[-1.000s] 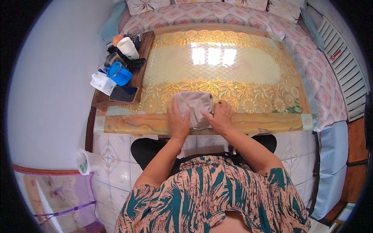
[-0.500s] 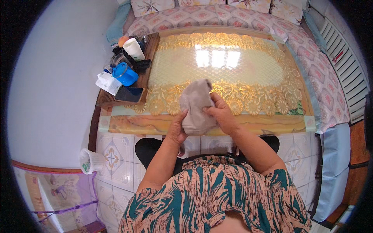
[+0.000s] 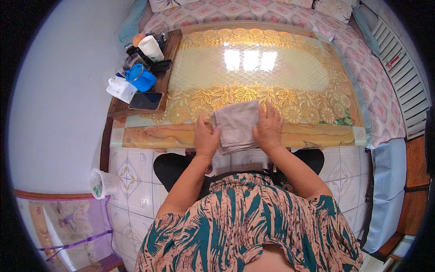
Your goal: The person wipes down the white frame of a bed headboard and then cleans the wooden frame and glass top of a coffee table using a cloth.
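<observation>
A greyish-beige cloth [image 3: 238, 124], folded into a rough square of several layers, lies at the near edge of the table [image 3: 181, 133]. Along its left side is my left hand [image 3: 206, 138], fingers apart and thumb against the cloth's edge. My right hand [image 3: 270, 129] rests at the opposite side, its fingers stretched out on the tabletop and its thumb by the cloth's edge. Neither hand grips the cloth. Under both hands and the cloth runs a clear cover over a gold floral lace pattern.
A wooden tray stand [image 3: 118, 106] at the table's left bears a blue mug [image 3: 141, 78], a white cup [image 3: 151, 48], a dark phone [image 3: 146, 101] and a white packet [image 3: 121, 89]. A patterned sofa [image 3: 358, 86] borders the far and right sides. A white bin [image 3: 103, 183] stands on the floor.
The cloth, held up tilted between both hands before, now lies flat and squared on the table. My hands have let go and spread to its two sides.
</observation>
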The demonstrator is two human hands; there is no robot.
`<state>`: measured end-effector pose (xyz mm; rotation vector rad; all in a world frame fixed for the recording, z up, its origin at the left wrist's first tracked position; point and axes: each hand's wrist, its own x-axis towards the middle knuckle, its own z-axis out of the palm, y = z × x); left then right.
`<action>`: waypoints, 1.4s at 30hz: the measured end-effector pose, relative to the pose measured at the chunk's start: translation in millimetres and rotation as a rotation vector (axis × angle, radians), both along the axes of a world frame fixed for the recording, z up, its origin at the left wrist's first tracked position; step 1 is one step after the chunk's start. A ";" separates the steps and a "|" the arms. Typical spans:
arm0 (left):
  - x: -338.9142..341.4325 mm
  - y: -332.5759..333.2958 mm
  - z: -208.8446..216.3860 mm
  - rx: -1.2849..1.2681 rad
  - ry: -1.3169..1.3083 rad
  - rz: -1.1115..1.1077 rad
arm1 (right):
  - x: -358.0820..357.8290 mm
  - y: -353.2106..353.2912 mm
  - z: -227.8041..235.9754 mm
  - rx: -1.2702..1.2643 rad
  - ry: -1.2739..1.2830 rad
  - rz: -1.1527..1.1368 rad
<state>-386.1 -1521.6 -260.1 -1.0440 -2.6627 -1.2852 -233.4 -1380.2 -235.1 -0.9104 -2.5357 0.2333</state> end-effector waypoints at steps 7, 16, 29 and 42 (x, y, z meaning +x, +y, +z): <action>-67.4 -18.1 -27.0 -0.003 0.218 0.040 | -21.1 -53.9 -6.4 -0.076 -0.074 0.299; -112.9 -42.5 -35.1 -0.249 0.389 0.010 | -11.2 -21.4 -27.4 -0.062 -0.135 0.272; -88.1 -44.2 -21.5 -0.297 0.514 0.107 | 185.5 144.1 -45.3 -0.072 -0.321 -0.810; -70.4 -45.3 0.9 -0.266 0.412 0.101 | -78.3 45.2 -39.0 0.100 -0.223 0.275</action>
